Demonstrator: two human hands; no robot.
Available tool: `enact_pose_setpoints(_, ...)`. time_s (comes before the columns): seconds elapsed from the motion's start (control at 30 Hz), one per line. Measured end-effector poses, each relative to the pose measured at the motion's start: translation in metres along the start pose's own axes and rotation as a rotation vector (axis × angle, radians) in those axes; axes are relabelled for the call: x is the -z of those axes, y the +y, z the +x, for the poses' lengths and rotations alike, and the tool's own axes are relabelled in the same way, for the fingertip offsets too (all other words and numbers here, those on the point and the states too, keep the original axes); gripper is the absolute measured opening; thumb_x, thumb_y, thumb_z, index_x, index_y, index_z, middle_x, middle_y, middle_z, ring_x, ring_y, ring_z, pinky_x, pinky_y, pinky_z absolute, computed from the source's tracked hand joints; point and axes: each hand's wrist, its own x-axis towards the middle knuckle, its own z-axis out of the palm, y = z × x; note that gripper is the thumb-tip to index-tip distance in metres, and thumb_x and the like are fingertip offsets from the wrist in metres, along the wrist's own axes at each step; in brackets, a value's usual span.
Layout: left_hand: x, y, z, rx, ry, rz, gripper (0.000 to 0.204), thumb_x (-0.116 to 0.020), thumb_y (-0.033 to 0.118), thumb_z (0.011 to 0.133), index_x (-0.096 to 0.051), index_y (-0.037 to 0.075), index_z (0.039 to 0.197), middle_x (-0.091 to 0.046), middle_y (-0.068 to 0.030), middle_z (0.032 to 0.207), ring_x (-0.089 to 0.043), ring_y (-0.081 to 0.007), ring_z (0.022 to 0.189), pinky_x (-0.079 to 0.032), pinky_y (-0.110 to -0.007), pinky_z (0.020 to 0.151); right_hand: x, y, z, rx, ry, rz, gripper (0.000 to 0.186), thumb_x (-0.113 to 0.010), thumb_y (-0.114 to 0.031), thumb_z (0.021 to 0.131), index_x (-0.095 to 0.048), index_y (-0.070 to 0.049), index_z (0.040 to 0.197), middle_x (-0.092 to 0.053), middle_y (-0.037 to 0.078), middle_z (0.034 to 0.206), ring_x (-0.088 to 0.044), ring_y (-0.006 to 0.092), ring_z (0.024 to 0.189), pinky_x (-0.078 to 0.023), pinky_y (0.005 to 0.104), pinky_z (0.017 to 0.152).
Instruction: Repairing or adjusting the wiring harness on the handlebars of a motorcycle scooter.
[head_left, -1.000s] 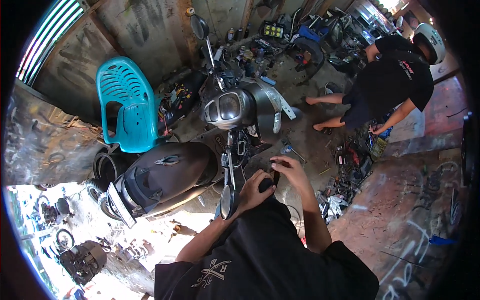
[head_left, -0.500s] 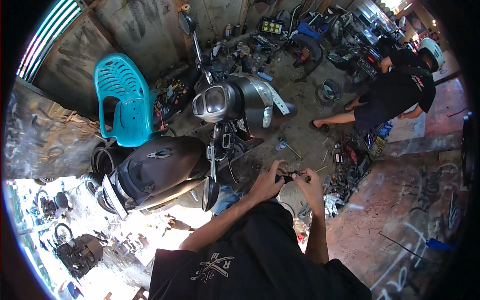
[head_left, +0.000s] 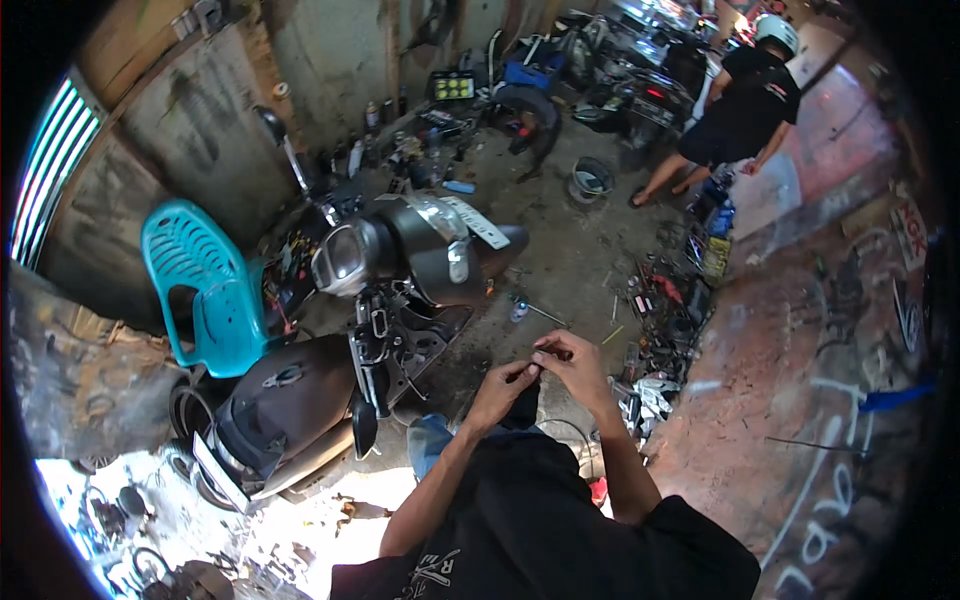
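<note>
My left hand [head_left: 500, 392] and my right hand [head_left: 574, 376] meet in front of my body, fingers and thumbs pinched together on something small that I cannot make out. A dark object [head_left: 522, 406] shows just below the fingertips; its shape is unclear against my black shirt. To my left stands a dark scooter with a long seat [head_left: 305, 380], a silver headlight unit [head_left: 342, 258] and upright mirrors, with pliers [head_left: 283, 377] lying on the seat.
A turquoise plastic chair [head_left: 215, 310] is behind the scooter. A helmeted person [head_left: 750, 110] stands at upper right beside another motorbike [head_left: 645, 105]. A bucket [head_left: 590, 180], bottles and piles of parts [head_left: 665, 305] lie on the floor. A scrawled panel [head_left: 760, 420] runs along my right.
My hands have shifted from the dark object's sides to a fingertip pinch, the right now higher. My view has tilted. The helmeted person has straightened up and moved toward the back.
</note>
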Motion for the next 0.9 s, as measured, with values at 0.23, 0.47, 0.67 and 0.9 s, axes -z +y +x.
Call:
enact_pose_setpoints(0.23, -0.003, -0.002, 0.012, -0.017, 0.054, -0.212, 0.038, -0.059, 0.036, 0.109, -0.073, 0.001, 0.112, -0.068, 0.0014, 0.1, -0.056, -0.0058, 0.09, -0.045, -0.024, 0.084, 0.029, -0.046, 0.014, 0.157, -0.04, -0.375, 0.028, -0.078, -0.024, 0.092, -0.077, -0.009, 0.116, -0.075, 0.011, 0.105, -0.068, 0.0218, 0.096, -0.055, 0.035, 0.086)
enact_pose_setpoints(0.47, -0.008, 0.032, 0.003, 0.053, -0.041, -0.562, 0.028, -0.055, 0.029, 0.111, -0.07, 0.005, 0.109, -0.066, 0.0026, 0.099, -0.057, -0.0049, 0.089, -0.046, -0.023, 0.081, 0.044, -0.04, 0.021, 0.571, -0.26, -0.67, 0.026, -0.076, -0.023, 0.09, -0.078, -0.009, 0.111, -0.073, 0.01, 0.108, -0.064, 0.0307, 0.105, -0.052, 0.04, 0.094)
enact_pose_setpoints(0.67, -0.009, 0.022, 0.015, -0.172, 0.112, -0.066, 0.025, -0.056, 0.024, 0.11, -0.067, 0.003, 0.104, -0.064, -0.0013, 0.093, -0.053, -0.0106, 0.083, -0.046, -0.028, 0.078, 0.041, -0.036, 0.033, 0.653, -0.253, -0.772, 0.015, -0.075, -0.016, 0.087, -0.076, -0.004, 0.096, -0.07, 0.009, 0.093, -0.063, 0.0306, 0.096, -0.051, 0.0418, 0.086)
enact_pose_setpoints(0.9, -0.021, 0.028, 0.018, -0.559, 0.4, 0.537, 0.009, -0.063, 0.008, 0.099, -0.061, 0.002, 0.104, -0.057, -0.0166, 0.094, -0.06, -0.0385, 0.081, -0.052, -0.043, 0.077, 0.036, 0.013, 0.044, -0.017, -0.302, -0.394, 0.031, -0.062, -0.025, 0.104, -0.07, -0.001, 0.087, -0.064, 0.008, 0.078, -0.06, 0.0202, 0.072, -0.047, 0.0373, 0.07)
